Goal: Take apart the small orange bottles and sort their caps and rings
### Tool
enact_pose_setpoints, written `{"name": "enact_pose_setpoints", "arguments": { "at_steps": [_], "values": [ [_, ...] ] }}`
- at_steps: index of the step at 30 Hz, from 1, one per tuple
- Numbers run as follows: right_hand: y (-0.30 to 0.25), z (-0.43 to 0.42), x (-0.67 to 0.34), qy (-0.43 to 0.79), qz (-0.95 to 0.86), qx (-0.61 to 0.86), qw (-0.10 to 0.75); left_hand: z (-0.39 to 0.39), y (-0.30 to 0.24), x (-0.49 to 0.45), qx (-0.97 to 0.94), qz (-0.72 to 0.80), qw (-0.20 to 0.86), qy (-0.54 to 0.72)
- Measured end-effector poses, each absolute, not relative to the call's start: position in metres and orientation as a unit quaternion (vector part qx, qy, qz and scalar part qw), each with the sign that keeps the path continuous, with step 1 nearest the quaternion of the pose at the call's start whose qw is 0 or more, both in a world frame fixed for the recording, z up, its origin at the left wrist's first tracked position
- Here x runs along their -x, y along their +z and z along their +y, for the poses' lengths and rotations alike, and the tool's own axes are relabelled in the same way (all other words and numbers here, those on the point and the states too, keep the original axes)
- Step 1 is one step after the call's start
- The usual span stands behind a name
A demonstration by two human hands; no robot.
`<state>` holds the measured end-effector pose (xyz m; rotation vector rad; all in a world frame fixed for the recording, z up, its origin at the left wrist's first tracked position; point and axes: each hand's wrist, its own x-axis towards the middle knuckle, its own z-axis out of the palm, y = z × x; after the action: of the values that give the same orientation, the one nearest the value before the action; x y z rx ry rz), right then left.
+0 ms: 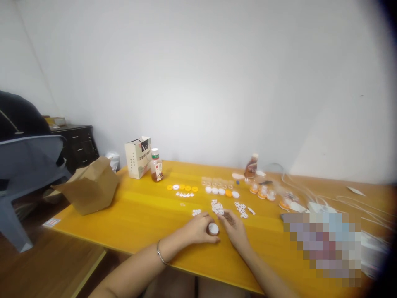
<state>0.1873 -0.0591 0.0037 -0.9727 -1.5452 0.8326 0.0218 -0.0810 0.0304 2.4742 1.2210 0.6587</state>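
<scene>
My left hand is wrapped round a small white round cup-like part, its open side facing up. To its right, my right hand has its fingertips pinched at a small white piece with holes, beside a pile of similar white pieces. More white pieces with holes lie just right of that hand. Several small white discs rest beyond my left hand. Farther back are a row of white and orange caps, clear cups, yellow and white rings and small white pegs.
A brown paper bag stands at the table's left, with a printed carton bag and a bottle behind. Orange-based clear assemblies, another bottle and cables occupy the right. A blue-grey chair stands left.
</scene>
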Motion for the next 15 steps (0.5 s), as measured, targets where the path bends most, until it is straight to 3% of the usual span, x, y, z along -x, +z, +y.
{"name": "enact_pose_setpoints", "arguments": {
  "at_steps": [4, 8, 15],
  "values": [
    [0.010, -0.060, -0.189, 0.388, -0.626, 0.408, 0.540, -0.082, 0.040, -0.021, -0.841, 0.432, 0.179, 0.273],
    [0.026, -0.060, -0.191, 0.412, -0.664, 0.391, 0.485, -0.077, 0.051, -0.023, -0.806, 0.397, 0.234, 0.372],
    [0.049, -0.051, -0.192, 0.465, -0.699, 0.341, 0.421, -0.056, 0.058, -0.024, -0.790, 0.310, 0.319, 0.421]
  ]
}}
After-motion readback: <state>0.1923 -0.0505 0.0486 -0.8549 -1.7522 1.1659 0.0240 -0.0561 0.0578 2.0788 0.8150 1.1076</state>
